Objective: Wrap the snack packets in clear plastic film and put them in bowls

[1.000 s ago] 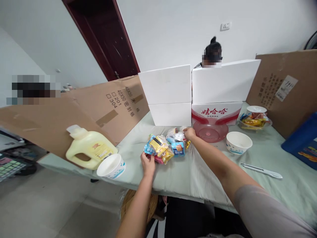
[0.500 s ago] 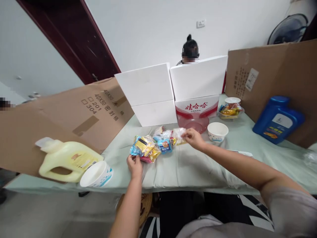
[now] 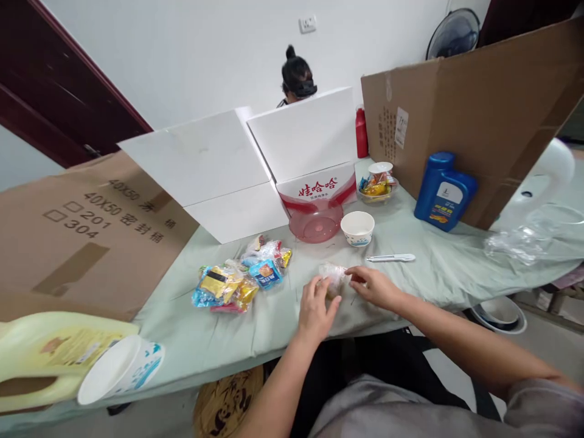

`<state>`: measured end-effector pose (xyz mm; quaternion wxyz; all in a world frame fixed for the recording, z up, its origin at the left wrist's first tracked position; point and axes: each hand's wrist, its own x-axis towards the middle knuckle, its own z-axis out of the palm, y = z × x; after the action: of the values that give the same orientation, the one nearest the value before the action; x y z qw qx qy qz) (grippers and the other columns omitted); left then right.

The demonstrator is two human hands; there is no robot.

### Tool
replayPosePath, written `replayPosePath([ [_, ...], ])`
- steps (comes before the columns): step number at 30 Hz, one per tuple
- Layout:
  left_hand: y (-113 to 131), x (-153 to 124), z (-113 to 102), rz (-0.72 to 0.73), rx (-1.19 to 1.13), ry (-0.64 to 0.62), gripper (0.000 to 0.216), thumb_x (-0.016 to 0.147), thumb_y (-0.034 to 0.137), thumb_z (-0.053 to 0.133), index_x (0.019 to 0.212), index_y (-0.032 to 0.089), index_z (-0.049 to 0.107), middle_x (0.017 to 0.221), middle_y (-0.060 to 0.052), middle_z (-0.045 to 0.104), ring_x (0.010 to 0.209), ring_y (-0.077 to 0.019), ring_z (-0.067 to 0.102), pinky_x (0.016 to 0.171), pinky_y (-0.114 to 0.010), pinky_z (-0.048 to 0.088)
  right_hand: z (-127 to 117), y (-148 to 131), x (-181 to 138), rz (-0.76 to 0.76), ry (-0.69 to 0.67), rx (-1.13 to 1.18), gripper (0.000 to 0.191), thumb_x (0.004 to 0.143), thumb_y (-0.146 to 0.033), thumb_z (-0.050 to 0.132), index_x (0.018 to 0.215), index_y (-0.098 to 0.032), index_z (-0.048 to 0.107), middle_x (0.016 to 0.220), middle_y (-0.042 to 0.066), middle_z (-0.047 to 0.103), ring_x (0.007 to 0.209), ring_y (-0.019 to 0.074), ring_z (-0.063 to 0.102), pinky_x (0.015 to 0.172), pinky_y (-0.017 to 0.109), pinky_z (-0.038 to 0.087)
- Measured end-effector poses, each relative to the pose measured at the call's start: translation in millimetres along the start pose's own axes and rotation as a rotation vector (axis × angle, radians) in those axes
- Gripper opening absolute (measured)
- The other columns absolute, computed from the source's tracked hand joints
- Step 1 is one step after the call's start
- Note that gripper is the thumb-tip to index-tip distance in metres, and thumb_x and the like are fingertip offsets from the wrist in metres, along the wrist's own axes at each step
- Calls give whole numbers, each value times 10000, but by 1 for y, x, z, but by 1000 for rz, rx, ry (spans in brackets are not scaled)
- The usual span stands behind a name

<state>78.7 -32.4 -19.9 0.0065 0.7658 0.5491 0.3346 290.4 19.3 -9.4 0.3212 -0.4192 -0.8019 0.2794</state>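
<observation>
A clear plastic snack packet (image 3: pixel 333 275) with pale contents lies on the cloth between my two hands, near the table's front edge. My left hand (image 3: pixel 316 309) is at its left side, thumb and fingers apart. From the right, my right hand (image 3: pixel 375 287) reaches its fingertips to the packet's edge, thumb and forefinger parted. Left of them is a pile of wrapped snacks (image 3: pixel 223 289), with a blue packet (image 3: pixel 266 274) at its right. Behind the packet stand a see-through pink bowl (image 3: pixel 316 228) and a white paper bowl (image 3: pixel 358 230). A white utility knife (image 3: pixel 391 258) lies at the right.
White boxes (image 3: pixel 305 137) and cardboard sheets (image 3: pixel 456 128) wall the back and sides. A blue bottle (image 3: pixel 442 194) and a clear bowl of snacks (image 3: pixel 378 190) stand right. At the left front are a yellow jug (image 3: pixel 68 350) and a tipped paper bowl (image 3: pixel 121 368). A person sits behind.
My right hand has brought the clear packet from beside the pile towards me. My left hand has left the pile and come to the packet. The view has turned right.
</observation>
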Motion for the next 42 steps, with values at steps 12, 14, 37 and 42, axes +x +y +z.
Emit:
replayPosePath([
  [12, -19, 1, 23, 29, -189, 138, 205, 885, 180, 574, 1087, 208, 592, 1199, -104, 574, 1109, -210, 601, 937, -373, 532, -38, 36, -11, 55, 132, -516, 270, 942, -173, 456, 1128, -165, 652, 1032, 114, 663, 943, 216, 611, 847, 323, 437],
  [14, -19, -1, 24, 29, -194, 149, 215, 879, 170, 577, 1091, 203, 577, 1184, -106, 585, 1118, -214, 597, 954, -387, 524, -22, 9, -4, -86, 70, -457, 288, 966, -197, 441, 1191, -180, 619, 1089, 108, 639, 931, 193, 617, 790, 285, 454],
  [37, -27, -1, 22, -265, -444, 127, 224, 878, 341, 577, 1024, 200, 672, 966, -81, 648, 955, -214, 602, 875, -385, 510, 15, -20, 15, -106, -102, -121, 662, 780, -337, 738, 1375, -197, 485, 1303, 169, 531, 1162, 289, 562, 949, 446, 489],
  [42, -35, -9, 14, -579, -721, 316, 260, 831, 430, 641, 886, 179, 603, 836, -22, 629, 779, -147, 612, 745, -274, 507, 10, -13, 21, -29, -23, -61, 195, 879, -136, 534, 993, -186, 684, 1010, 82, 644, 904, 185, 641, 836, 320, 506],
])
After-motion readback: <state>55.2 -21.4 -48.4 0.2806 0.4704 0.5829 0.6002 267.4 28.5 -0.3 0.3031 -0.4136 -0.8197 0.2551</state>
